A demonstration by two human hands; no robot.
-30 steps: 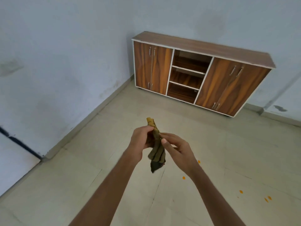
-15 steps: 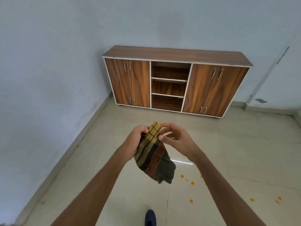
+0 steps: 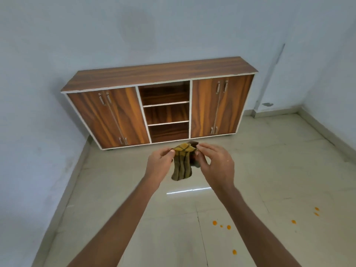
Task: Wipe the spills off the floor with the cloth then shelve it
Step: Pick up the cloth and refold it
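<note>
Overhead, a pale tiled floor (image 3: 260,170) is being shown running out to blue-grey walls (image 3: 57,45). A long wooden cabinet (image 3: 159,105) is being seen standing against the far wall, its doors shut on the left and right and three open shelves (image 3: 166,113) showing in the middle. Nearer, a checked yellow-and-brown cloth (image 3: 182,164) is being held up in the air in front of the cabinet, hanging down crumpled and clear of the floor. Its upper left corner is being pinched by the left hand (image 3: 159,164), and its upper right edge is being gripped between the fingers of the right hand (image 3: 215,166). Small orange spills (image 3: 221,225) are being left scattered on the near right tiles, well apart from the cloth.
</note>
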